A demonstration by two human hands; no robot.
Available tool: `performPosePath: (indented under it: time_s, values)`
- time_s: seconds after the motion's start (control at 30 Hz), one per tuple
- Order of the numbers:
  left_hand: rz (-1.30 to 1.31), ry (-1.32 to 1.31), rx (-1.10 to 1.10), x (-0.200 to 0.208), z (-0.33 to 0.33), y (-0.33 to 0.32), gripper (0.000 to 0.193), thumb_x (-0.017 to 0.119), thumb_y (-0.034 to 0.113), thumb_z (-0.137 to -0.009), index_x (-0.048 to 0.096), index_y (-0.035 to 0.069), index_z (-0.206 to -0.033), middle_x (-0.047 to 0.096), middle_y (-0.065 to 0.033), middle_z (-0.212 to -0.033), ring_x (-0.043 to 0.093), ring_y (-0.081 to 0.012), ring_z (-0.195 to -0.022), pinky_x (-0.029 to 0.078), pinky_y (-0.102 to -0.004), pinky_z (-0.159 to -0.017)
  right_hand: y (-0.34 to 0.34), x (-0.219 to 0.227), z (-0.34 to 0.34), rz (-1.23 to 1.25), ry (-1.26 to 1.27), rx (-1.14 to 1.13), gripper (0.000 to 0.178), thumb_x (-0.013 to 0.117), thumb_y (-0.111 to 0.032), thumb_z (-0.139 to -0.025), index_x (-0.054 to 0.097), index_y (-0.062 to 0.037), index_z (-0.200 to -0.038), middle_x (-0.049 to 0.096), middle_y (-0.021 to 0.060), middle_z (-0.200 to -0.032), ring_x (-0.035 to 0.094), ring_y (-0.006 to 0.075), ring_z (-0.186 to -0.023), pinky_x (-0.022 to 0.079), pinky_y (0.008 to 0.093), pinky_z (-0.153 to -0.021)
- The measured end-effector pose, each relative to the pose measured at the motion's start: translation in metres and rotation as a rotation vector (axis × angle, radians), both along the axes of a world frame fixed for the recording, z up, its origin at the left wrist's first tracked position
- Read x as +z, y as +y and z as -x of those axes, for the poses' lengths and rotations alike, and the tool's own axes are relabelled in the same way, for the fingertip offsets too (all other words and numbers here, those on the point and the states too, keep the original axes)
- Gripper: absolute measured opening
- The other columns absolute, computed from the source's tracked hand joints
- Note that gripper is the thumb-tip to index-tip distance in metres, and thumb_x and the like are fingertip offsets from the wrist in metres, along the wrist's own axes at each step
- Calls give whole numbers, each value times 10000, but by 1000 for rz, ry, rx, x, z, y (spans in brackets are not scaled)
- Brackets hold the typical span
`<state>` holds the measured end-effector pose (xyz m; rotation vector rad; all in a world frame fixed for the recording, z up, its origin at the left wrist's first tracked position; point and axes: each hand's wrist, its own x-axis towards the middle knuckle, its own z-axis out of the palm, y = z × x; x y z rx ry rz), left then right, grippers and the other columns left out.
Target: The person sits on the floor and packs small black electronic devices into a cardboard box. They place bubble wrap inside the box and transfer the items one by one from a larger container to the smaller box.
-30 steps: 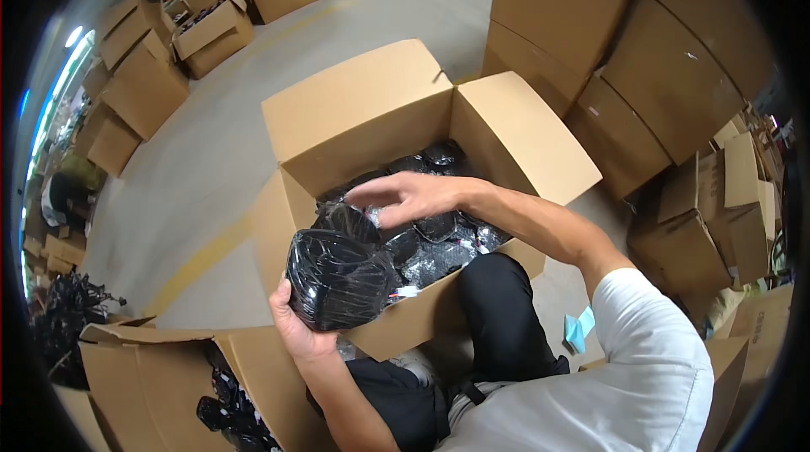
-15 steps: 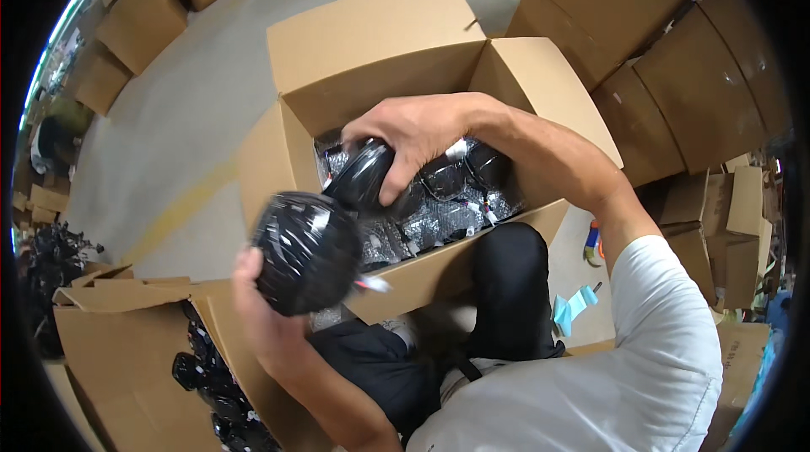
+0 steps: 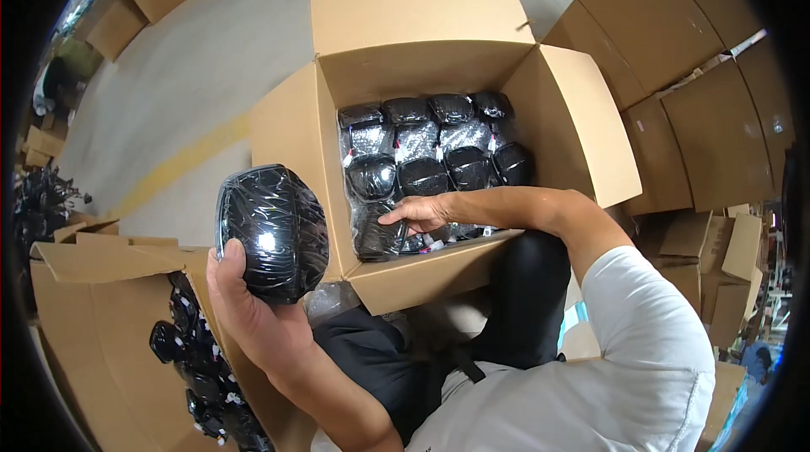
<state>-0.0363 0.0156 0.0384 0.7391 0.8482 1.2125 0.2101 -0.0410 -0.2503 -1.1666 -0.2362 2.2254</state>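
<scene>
- Surface: we see a grey floor [image 3: 194, 89] crossed by a yellow line [image 3: 190, 161]. The carton [image 3: 430, 72] stands on it in front of the person, its flaps [image 3: 413, 13] spread outward.
- Room: at right we see a stack [image 3: 717, 140] of closed cartons; at lower left, a side carton [image 3: 101, 342] contains loose parts [image 3: 207, 384], black and tangled.
- Contents: inside the carton we count two far rows of four packed parts [image 3: 422, 178], with bubble wrap [image 3: 415, 141] between the rows.
- Held part [image 3: 270, 228]: black, film-wrapped, held up outside the carton, beside its left wall. We read its long axis as running near to far, with the glossy broad face toward us and a narrower side to the right.
- Left hand [image 3: 261, 317]: grasps the held part at its near end, thumb on the glossy face; the other fingers are hidden behind.
- Right hand [image 3: 422, 211]: fingers partly bent, thumb extended onto the corner part [image 3: 375, 237] at the carton's near left. From this angle we cannot tell whether they grip it.
</scene>
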Motion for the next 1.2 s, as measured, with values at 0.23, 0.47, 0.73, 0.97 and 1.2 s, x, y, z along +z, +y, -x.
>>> performPosePath:
  time_s: [0.23, 0.47, 0.73, 0.97, 1.2]
  values:
    - [-18, -14, 18, -1, 9, 0, 267, 716, 191, -900, 624, 18, -1081, 670, -79, -1056, 692, -190, -945, 605, -365, -837, -27, -4, 1, -41, -13, -216, 369, 702, -371, -969, 655, -120, -1235, 704, -1, -1183, 623, 145, -1130, 494, 382, -982]
    - [-36, -3, 61, -5, 6, -1, 217, 705, 166, -907, 628, 12, -1039, 670, -77, -1022, 678, -167, -915, 580, -328, -815, -29, -38, 3, 68, -121, -199, 290, 719, -294, -964, 630, -76, -1133, 701, 36, -1073, 661, 150, -980, 603, 333, -779]
    - [9, -11, 99, 3, -12, -8, 142, 683, 121, -896, 624, 24, -981, 669, -66, -938, 674, -146, -804, 574, -286, -739, -36, -33, 13, -101, -773, 204, 411, 693, -397, -973, 711, 14, -962, 736, 88, -859, 713, 189, -801, 591, 324, -767]
    - [68, 40, 10, 15, -38, -15, 203, 664, 176, -886, 609, 15, -998, 654, -83, -949, 669, -163, -829, 565, -303, -730, 1, 22, -14, -641, -1355, 321, 509, 707, -449, -920, 732, 16, -712, 726, 208, -768, 723, 342, -763, 563, 434, -758]
    - [76, -32, -327, -3, -40, -16, 195, 633, 158, -894, 578, -10, -974, 652, -105, -935, 658, -159, -815, 562, -299, -765, 1, 267, -25, -1080, -461, 93, 579, 814, -319, -880, 605, 32, -1292, 686, 90, -1178, 596, 131, -1087, 495, 315, -956]
